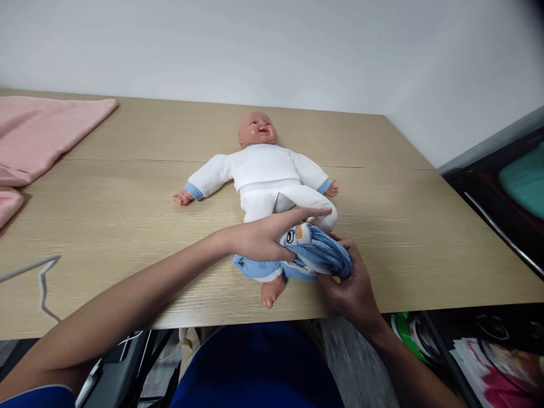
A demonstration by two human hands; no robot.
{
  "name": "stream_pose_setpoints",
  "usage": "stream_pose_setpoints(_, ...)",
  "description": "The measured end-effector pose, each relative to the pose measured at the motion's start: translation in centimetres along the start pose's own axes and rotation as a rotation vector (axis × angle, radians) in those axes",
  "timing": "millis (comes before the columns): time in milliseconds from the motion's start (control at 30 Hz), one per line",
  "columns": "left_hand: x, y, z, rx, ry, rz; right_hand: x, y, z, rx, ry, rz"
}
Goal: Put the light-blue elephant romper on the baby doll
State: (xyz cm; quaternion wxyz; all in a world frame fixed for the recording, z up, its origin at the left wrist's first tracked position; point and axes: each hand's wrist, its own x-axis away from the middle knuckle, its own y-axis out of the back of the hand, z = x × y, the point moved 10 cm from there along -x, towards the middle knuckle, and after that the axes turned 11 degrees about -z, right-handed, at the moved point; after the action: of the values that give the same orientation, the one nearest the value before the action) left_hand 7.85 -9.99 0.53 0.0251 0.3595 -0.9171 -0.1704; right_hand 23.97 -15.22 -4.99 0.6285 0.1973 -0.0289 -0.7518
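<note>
A baby doll point(263, 170) in a white suit with blue cuffs lies on its back on the wooden table point(127, 226), head toward the wall. A bunched blue garment point(317, 255) with a penguin print sits around its lower legs; one bare foot sticks out below it. My left hand point(263, 235) reaches across the doll's legs, thumb and fingers gripping the top of the blue garment, index finger stretched along the doll's thigh. My right hand point(351, 280) grips the garment's lower right side from underneath.
A pink cloth point(38, 133) lies at the table's far left. A white wire hanger point(40, 277) rests near the left front edge. To the right stands a dark shelf holding a teal item point(525, 178). Bags and clutter point(493, 351) sit on the floor below.
</note>
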Motion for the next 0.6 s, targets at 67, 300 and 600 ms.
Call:
stream_pose_setpoints(67, 0.1, -0.1, 0.1, -0.019, -0.004, -0.002, 0.0, 0.4, -0.4, 0.006, -0.029, -0.018)
stream_pose_setpoints(300, 0.3, -0.5, 0.5, -0.035, 0.072, 0.030, 0.1, 0.3, -1.6, -0.098, -0.228, -0.010)
stream_pose_setpoints(600, 0.1, -0.4, 0.6, -0.036, 0.062, -0.010, -1.2, -0.1, -1.7, 0.035, -0.248, -0.064)
